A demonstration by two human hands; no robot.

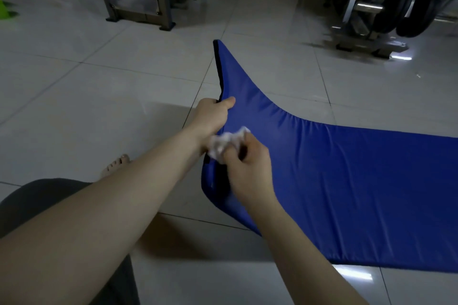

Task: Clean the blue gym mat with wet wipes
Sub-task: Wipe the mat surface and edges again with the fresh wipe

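Your left forearm crosses the near foreground to your left hand, whose fingers grasp the raised edge of the blue gym mat, thumb on top. Just beside it, your right hand pinches a crumpled wet wipe at that edge. The mat's right part lies flat on the tiled floor.

Blue gym mat, white crumpled wipe, pale grey floor tiles
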